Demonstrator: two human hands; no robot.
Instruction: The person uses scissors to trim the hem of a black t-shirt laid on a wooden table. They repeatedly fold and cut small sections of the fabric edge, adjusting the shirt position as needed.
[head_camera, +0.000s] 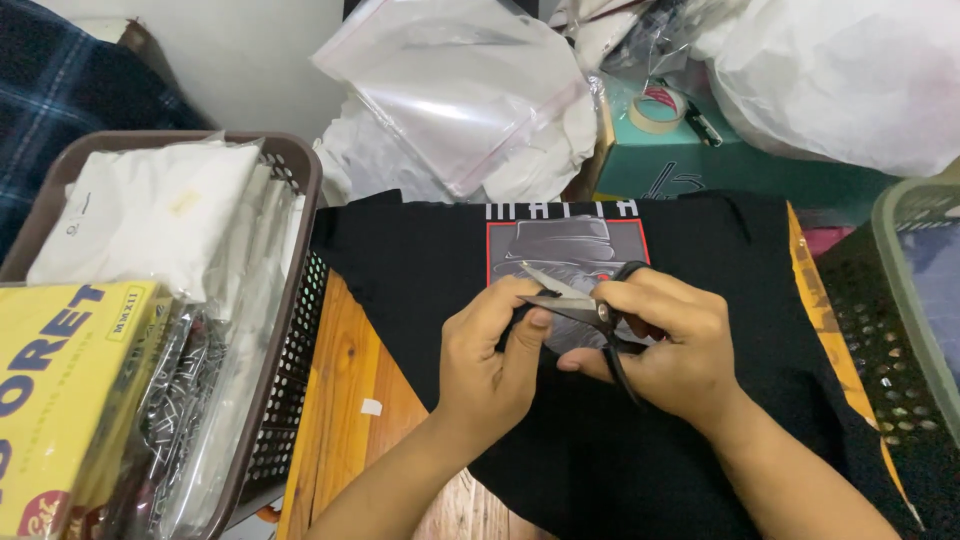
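Head view | right hand (672, 345) grips open scissors (590, 308) | left hand (490, 355) pinches at blades | above black shirt (420, 260)

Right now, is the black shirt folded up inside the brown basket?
No, the black shirt lies spread flat on the wooden table, beside the brown basket, under both hands.

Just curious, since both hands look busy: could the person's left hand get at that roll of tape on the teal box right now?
Probably not right away: the left hand pinches something by the scissors, and the tape roll lies far across the black shirt.
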